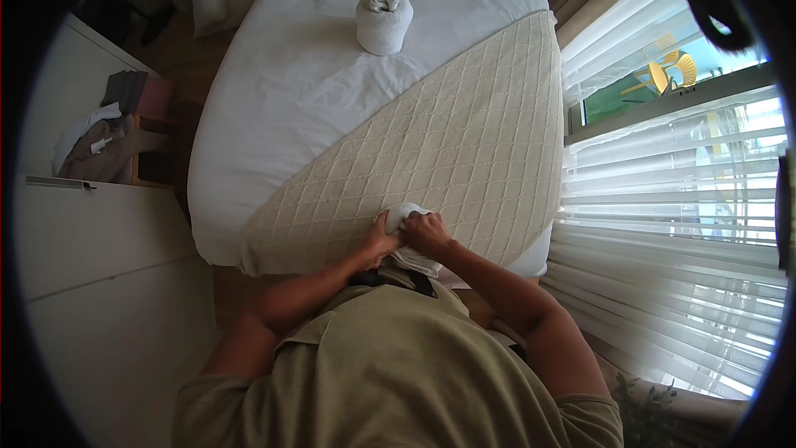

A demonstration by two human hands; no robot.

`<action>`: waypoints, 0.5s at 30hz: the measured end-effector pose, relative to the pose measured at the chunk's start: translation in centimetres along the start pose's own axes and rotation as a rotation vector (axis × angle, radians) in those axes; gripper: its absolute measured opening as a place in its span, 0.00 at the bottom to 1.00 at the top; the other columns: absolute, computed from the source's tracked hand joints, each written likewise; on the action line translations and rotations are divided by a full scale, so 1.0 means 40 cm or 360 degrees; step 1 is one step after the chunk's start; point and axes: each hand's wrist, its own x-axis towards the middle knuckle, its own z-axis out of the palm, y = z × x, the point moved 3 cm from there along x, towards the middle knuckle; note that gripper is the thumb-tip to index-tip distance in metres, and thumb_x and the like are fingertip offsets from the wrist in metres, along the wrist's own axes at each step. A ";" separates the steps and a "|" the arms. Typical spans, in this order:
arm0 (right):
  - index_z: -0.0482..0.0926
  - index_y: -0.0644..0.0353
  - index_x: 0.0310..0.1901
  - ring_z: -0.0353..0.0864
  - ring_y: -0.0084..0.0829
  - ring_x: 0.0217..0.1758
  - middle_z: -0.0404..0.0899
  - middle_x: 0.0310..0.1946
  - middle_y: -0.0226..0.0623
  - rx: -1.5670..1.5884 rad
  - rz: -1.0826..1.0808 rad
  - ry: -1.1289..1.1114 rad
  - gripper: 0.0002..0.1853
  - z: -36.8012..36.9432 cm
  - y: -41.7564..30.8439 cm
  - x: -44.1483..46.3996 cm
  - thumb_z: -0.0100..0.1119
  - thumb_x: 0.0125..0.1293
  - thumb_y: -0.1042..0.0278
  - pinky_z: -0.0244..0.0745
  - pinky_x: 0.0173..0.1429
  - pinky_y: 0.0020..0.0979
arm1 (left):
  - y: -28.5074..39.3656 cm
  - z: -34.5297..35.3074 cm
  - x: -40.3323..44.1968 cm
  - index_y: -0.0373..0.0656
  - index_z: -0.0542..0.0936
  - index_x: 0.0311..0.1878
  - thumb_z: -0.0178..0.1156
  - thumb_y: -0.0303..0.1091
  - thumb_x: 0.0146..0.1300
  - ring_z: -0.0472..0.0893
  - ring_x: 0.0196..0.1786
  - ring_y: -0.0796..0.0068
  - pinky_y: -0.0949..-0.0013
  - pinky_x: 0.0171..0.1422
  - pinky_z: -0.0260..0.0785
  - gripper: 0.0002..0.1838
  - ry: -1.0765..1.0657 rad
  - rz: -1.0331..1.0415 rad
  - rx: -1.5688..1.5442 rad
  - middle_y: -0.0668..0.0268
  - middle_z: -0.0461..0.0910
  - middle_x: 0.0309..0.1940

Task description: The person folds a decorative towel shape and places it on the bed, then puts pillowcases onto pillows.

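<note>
Left hand [381,242]: fingers curled round the side of a white towel [405,217] at the bed's [282,108] near edge. Right hand [426,233]: fingers bent closed on its top. Rolled towel [385,26] stands upright at the far side.

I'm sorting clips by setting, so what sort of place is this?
Probably a hotel or guest bedroom: a large bed with white sheets and a cream throw, a rolled white towel standing on it, and sheer curtains over the window.
</note>
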 end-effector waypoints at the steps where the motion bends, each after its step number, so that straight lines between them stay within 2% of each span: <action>1: 0.81 0.59 0.24 0.79 0.46 0.42 0.77 0.41 0.44 0.0146 0.0141 0.0031 0.05 -0.004 0.001 -0.007 0.56 0.50 0.70 0.75 0.43 0.45 | 0.016 -0.003 -0.016 0.39 0.59 0.67 0.66 0.24 0.45 0.76 0.50 0.65 0.67 0.53 0.70 0.43 -0.0010 0.0023 0.0009 0.57 0.75 0.50; 2: 0.81 0.59 0.24 0.79 0.46 0.42 0.77 0.41 0.44 0.0135 0.0136 0.0022 0.05 -0.015 0.009 -0.014 0.56 0.50 0.70 0.75 0.43 0.45 | 0.032 -0.003 -0.033 0.39 0.59 0.67 0.66 0.24 0.45 0.76 0.50 0.65 0.67 0.53 0.70 0.43 -0.0007 0.0025 -0.0006 0.57 0.75 0.50; 4: 0.84 0.54 0.31 0.69 0.42 0.58 0.74 0.48 0.37 0.0219 0.0065 0.0074 0.08 -0.079 0.017 -0.026 0.65 0.49 0.63 0.69 0.54 0.46 | 0.055 -0.009 -0.067 0.39 0.57 0.68 0.64 0.23 0.44 0.76 0.51 0.65 0.67 0.54 0.70 0.44 0.0117 -0.0055 0.0147 0.56 0.74 0.51; 5: 0.84 0.54 0.31 0.69 0.42 0.58 0.74 0.48 0.37 0.0221 0.0057 0.0060 0.08 -0.073 0.037 -0.035 0.65 0.49 0.63 0.69 0.54 0.46 | 0.045 -0.010 -0.073 0.39 0.57 0.68 0.64 0.23 0.44 0.76 0.51 0.65 0.67 0.54 0.70 0.44 0.0124 -0.0065 0.0136 0.56 0.74 0.51; 7: 0.86 0.52 0.36 0.58 0.40 0.66 0.69 0.54 0.33 0.0722 0.0193 -0.0010 0.14 -0.043 0.096 -0.038 0.70 0.48 0.57 0.61 0.63 0.46 | 0.034 -0.006 -0.064 0.36 0.55 0.68 0.67 0.28 0.40 0.75 0.53 0.63 0.66 0.55 0.68 0.48 0.0047 -0.0005 -0.0062 0.52 0.72 0.54; 8: 0.85 0.54 0.39 0.66 0.40 0.62 0.73 0.54 0.37 0.0716 0.0158 0.0025 0.17 -0.026 0.105 -0.041 0.72 0.48 0.57 0.64 0.62 0.42 | 0.031 -0.003 -0.063 0.36 0.55 0.68 0.67 0.28 0.40 0.75 0.53 0.63 0.66 0.55 0.68 0.48 0.0043 -0.0006 -0.0062 0.52 0.72 0.54; 9: 0.85 0.54 0.39 0.66 0.40 0.62 0.73 0.54 0.37 0.0715 0.0158 0.0025 0.17 -0.029 0.103 -0.035 0.72 0.48 0.57 0.64 0.62 0.42 | 0.037 0.001 -0.064 0.36 0.55 0.68 0.67 0.28 0.40 0.74 0.54 0.63 0.66 0.56 0.68 0.48 0.0039 -0.0018 -0.0046 0.51 0.72 0.55; 11: 0.85 0.56 0.39 0.72 0.45 0.59 0.63 0.64 0.49 0.1383 0.0462 -0.0274 0.17 -0.006 0.100 -0.025 0.70 0.46 0.59 0.67 0.62 0.37 | 0.042 0.007 -0.073 0.36 0.55 0.68 0.67 0.28 0.40 0.74 0.54 0.63 0.66 0.56 0.68 0.48 0.0037 -0.0042 -0.0031 0.51 0.72 0.55; 13: 0.86 0.56 0.38 0.74 0.46 0.56 0.63 0.63 0.51 0.1256 0.0396 -0.0195 0.16 0.009 0.096 -0.025 0.69 0.45 0.62 0.68 0.60 0.36 | 0.072 0.011 -0.089 0.37 0.56 0.69 0.64 0.23 0.44 0.75 0.52 0.67 0.69 0.54 0.69 0.45 0.0046 -0.0073 0.0025 0.56 0.72 0.53; 15: 0.86 0.56 0.37 0.77 0.47 0.52 0.64 0.63 0.53 0.1121 0.0339 -0.0108 0.15 0.019 0.097 -0.028 0.68 0.45 0.64 0.70 0.59 0.34 | 0.013 0.007 -0.053 0.37 0.56 0.68 0.64 0.23 0.44 0.75 0.52 0.67 0.69 0.54 0.69 0.45 0.0039 0.0020 0.0036 0.57 0.72 0.53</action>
